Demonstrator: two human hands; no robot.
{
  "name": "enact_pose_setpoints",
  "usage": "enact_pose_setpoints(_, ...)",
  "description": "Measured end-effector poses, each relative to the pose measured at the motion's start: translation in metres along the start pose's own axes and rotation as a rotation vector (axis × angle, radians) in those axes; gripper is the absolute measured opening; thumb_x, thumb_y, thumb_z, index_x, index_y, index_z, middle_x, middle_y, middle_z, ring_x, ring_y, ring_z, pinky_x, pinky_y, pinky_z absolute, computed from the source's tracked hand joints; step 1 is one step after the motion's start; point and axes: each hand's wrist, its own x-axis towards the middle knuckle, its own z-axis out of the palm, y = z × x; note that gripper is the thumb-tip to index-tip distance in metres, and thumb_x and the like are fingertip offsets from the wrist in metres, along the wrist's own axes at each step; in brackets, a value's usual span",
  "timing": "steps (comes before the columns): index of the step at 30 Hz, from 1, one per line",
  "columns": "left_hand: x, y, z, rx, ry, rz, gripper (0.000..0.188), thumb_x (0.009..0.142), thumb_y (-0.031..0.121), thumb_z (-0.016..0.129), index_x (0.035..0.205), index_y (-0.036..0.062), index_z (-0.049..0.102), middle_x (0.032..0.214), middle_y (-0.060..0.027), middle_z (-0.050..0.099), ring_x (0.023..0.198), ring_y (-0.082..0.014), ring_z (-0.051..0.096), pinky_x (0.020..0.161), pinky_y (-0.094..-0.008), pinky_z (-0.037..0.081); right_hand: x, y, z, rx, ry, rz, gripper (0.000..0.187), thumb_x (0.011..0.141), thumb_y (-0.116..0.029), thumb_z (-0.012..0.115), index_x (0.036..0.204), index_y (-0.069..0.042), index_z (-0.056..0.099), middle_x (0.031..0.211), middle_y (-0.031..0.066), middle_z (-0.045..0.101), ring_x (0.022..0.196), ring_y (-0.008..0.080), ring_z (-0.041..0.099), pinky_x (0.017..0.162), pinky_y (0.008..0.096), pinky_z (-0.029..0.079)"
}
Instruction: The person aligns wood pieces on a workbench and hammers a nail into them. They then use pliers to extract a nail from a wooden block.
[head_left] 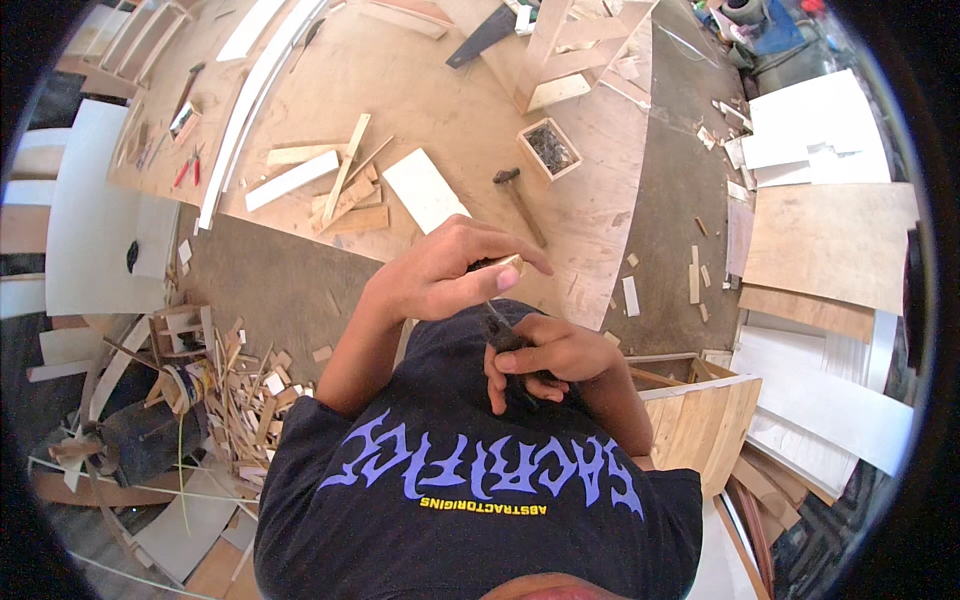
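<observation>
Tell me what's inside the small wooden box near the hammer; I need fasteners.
The small wooden box on the plywood sheet, beside the hammer, holds a dark heap of small metal pieces, perhaps nails. Their exact kind is unclear, and the heap hides the bottom.

Hammer (519, 199) beside nail box (549, 148); handsaw (482, 37); wood offcuts (335, 190)

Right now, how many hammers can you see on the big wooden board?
1. The hammer lies on the plywood board, between the white panel and the small wooden box, just beyond the left hand. Scraps could hide others.
</observation>
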Motion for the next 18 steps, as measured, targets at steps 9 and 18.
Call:
enact_pose_setpoints(9, 0.006, -0.003, -0.001, -0.026, 0.023, 0.022, 0.047, 0.092, 0.034, 0.054, 0.112, -0.0036, 0.074, 0.086, -0.0231, 0.071, 0.073, -0.0318, 0.068, 0.071, -0.0395, 0.052, -0.011, -0.002, -0.004, 0.032, 0.035, 0.003, 0.036, 0.105, -0.03, 0.06, 0.11, 0.006, 0.063, 0.108, 0.0243, 0.075, 0.056, 0.0161, 0.071, 0.035, 0.0177, 0.036)
enact_pose_setpoints(18, 0.021, 0.0, -0.001, -0.014, -0.056, 0.011, 0.05, 0.093, 0.037, 0.053, 0.112, -0.0035, 0.075, 0.089, -0.0223, 0.073, 0.079, -0.0327, 0.07, 0.074, -0.0398, 0.053, -0.019, -0.007, -0.007, -0.025, 0.004, -0.056, 0.036, 0.105, -0.026, 0.06, 0.113, 0.009, 0.062, 0.114, 0.0268, 0.073, 0.065, 0.0207, 0.076, 0.035, 0.0164, 0.037)
